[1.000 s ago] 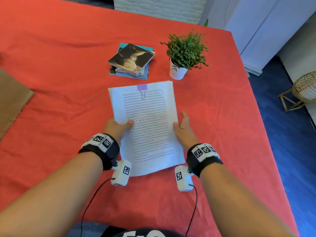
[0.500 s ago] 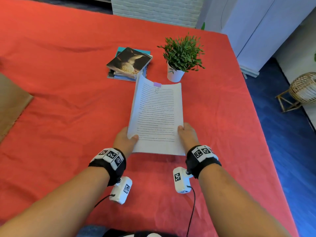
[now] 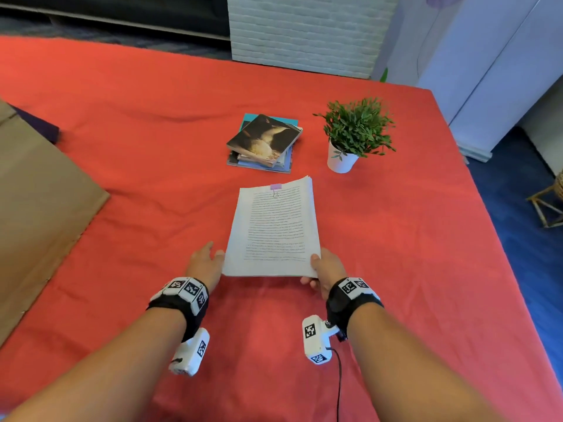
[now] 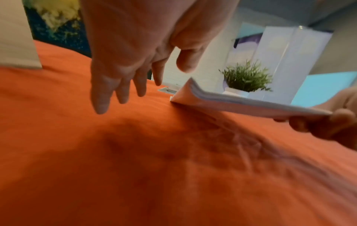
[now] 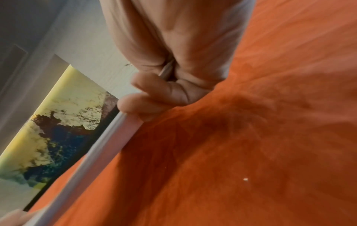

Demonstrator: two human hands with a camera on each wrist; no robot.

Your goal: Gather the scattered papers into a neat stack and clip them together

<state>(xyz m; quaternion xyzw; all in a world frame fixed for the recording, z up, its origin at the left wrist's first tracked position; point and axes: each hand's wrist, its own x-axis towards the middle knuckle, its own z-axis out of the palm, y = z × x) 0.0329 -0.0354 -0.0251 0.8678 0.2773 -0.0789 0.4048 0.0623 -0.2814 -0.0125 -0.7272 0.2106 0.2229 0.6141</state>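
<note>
A stack of printed papers [image 3: 275,229] lies in the middle of the red tablecloth [image 3: 137,153], its top edge held by a purple binder clip [image 3: 276,187]. My right hand [image 3: 320,269] grips the stack's near right corner, thumb on top, fingers curled below; that corner is lifted off the cloth. In the right wrist view the fingers [image 5: 154,97] wrap the paper edge [image 5: 108,137]. My left hand [image 3: 207,260] hovers just left of the near left corner, fingers straight and spread, holding nothing. The left wrist view shows this hand [image 4: 135,76] apart from the stack [image 4: 231,102].
A pile of books [image 3: 265,141] and a potted green plant [image 3: 353,135] stand behind the papers. A brown cardboard sheet [image 3: 39,202] covers the table's left side. The table's right edge drops to a blue floor with a wicker stand [image 3: 548,199].
The stack, held raised and curved in both hands, has come down flatter toward the cloth. My left hand has let go of its corner and opened beside it; the right hand still holds.
</note>
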